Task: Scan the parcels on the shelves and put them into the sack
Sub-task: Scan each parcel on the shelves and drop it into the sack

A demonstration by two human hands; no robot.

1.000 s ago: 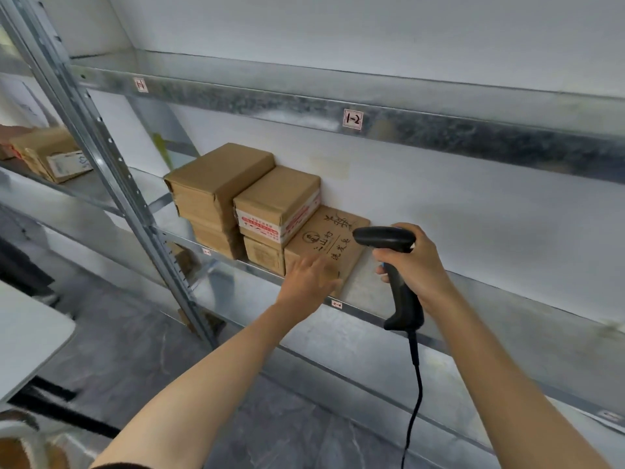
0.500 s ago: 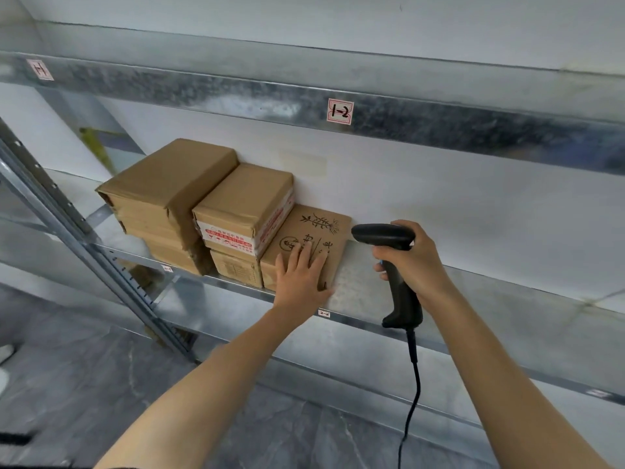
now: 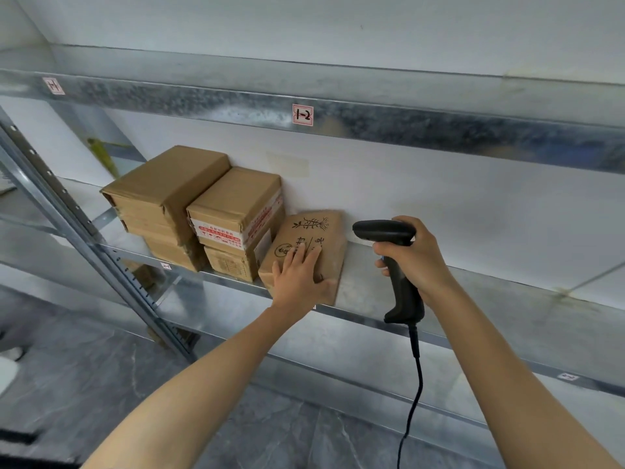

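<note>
the right hand [image 3: 419, 262] is curled tight round the black scanner [image 3: 401, 292], and its cord [image 3: 415, 384] hangs down. the left hand [image 3: 299, 279] lies flat, fingers straight, on the flat brown parcel [image 3: 326, 231] at the front of the shelf [image 3: 473, 292]. a stack of boxes [image 3: 236, 214] sits right beside it on the left, then another stack [image 3: 162, 194]. the white wall [image 3: 439, 204] is behind.

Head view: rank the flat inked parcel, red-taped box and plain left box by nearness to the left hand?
1. Flat inked parcel, under the left hand.
2. Red-taped box, just left of it.
3. Plain left box, at the far left.
</note>
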